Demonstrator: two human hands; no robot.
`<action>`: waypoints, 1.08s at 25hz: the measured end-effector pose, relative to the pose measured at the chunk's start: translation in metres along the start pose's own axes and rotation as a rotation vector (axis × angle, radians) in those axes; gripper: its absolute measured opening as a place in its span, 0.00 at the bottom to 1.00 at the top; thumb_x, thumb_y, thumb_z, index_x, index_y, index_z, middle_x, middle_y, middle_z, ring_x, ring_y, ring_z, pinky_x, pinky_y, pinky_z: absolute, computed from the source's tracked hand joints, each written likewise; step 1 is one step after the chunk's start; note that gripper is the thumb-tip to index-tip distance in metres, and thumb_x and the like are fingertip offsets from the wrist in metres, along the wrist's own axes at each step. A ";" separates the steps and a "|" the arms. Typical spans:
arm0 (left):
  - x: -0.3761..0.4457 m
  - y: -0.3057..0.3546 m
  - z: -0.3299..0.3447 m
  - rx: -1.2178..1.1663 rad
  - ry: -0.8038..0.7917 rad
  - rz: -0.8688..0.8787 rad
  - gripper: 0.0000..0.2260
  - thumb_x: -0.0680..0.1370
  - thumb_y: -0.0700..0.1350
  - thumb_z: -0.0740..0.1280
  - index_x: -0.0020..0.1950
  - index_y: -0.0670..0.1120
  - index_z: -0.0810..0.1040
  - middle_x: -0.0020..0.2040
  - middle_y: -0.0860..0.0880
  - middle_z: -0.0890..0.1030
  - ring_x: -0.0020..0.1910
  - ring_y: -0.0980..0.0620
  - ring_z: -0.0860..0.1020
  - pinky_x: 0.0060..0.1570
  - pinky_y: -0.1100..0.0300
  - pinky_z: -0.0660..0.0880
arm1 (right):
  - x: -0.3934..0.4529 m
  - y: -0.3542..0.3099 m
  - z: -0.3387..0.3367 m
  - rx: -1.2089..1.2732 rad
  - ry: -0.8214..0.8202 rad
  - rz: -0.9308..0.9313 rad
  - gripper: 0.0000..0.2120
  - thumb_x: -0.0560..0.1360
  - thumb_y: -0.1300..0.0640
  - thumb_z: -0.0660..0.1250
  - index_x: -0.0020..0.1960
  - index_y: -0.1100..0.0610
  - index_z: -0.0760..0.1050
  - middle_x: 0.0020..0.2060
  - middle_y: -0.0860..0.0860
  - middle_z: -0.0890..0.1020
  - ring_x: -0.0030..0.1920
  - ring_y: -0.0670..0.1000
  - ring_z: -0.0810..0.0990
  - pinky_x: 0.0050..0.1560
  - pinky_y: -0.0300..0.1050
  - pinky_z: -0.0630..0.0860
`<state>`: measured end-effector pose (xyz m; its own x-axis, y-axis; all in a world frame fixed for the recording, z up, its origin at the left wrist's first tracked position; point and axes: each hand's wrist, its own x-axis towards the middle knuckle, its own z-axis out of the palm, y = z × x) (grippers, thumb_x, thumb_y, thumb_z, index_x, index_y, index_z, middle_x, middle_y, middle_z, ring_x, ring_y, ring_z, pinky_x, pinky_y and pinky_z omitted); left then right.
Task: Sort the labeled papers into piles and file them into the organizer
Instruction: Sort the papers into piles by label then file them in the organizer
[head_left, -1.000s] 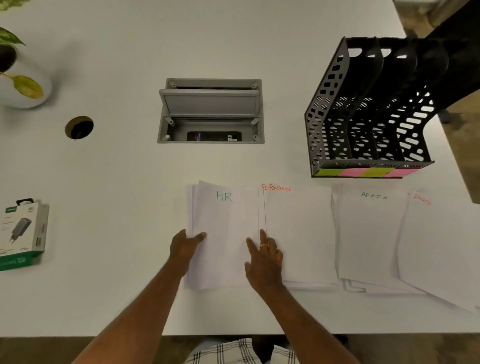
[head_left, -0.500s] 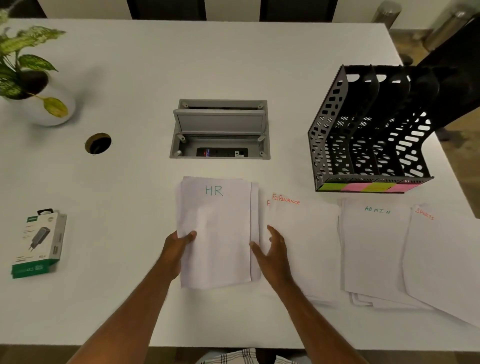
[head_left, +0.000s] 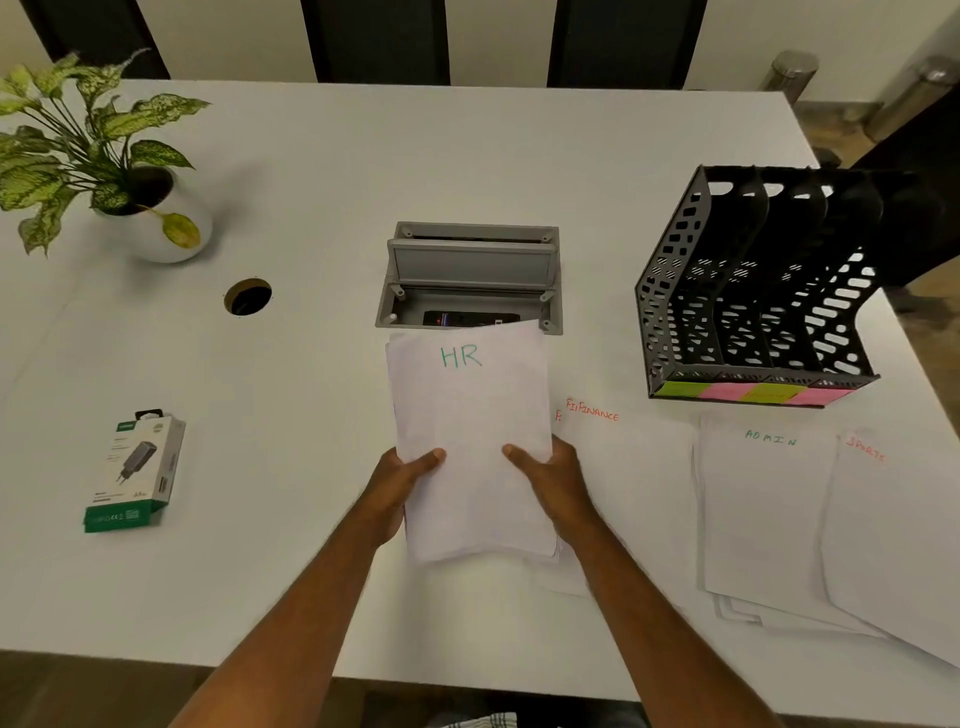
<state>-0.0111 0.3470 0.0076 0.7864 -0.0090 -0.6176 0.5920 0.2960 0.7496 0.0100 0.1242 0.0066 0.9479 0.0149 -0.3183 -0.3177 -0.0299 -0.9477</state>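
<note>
Now filing: left hand (head_left: 402, 480) and right hand (head_left: 553, 480) grip white HR-labelled paper stack (head_left: 470, 431); next, toward black mesh four-slot organizer (head_left: 675, 291) at two o'clock.

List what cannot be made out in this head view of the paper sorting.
- Sticky labels on the organizer: any writing is too small to read.
- SPORTS pile: cut off by the right edge.
- FINANCE pile: its near left part is hidden by the right hand and the HR stack.
- Left hand: fingers hidden under the stack, only the thumb shows.
- Charger box: print too small.
</note>
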 end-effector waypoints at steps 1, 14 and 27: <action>-0.001 0.002 0.005 0.012 0.030 0.050 0.18 0.74 0.42 0.75 0.63 0.44 0.80 0.58 0.44 0.85 0.56 0.44 0.84 0.48 0.56 0.82 | -0.001 -0.002 -0.004 -0.020 0.049 -0.075 0.13 0.71 0.55 0.77 0.52 0.41 0.81 0.50 0.39 0.85 0.53 0.41 0.83 0.56 0.37 0.79; -0.010 -0.021 0.021 0.219 0.137 0.212 0.25 0.77 0.37 0.70 0.45 0.72 0.82 0.44 0.68 0.85 0.47 0.69 0.82 0.40 0.73 0.76 | -0.022 0.033 -0.014 -0.091 0.127 -0.017 0.13 0.76 0.58 0.72 0.48 0.38 0.79 0.44 0.37 0.84 0.51 0.44 0.83 0.48 0.33 0.77; 0.002 -0.033 0.023 0.133 0.211 0.238 0.19 0.79 0.36 0.67 0.52 0.63 0.82 0.56 0.53 0.82 0.58 0.53 0.80 0.55 0.56 0.78 | -0.016 0.038 -0.017 -0.225 0.171 -0.042 0.16 0.77 0.61 0.69 0.54 0.39 0.75 0.50 0.38 0.81 0.52 0.40 0.80 0.48 0.24 0.73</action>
<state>-0.0253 0.3152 -0.0125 0.8595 0.2474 -0.4472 0.4253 0.1388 0.8943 -0.0170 0.1062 -0.0243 0.9564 -0.1479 -0.2519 -0.2829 -0.2543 -0.9248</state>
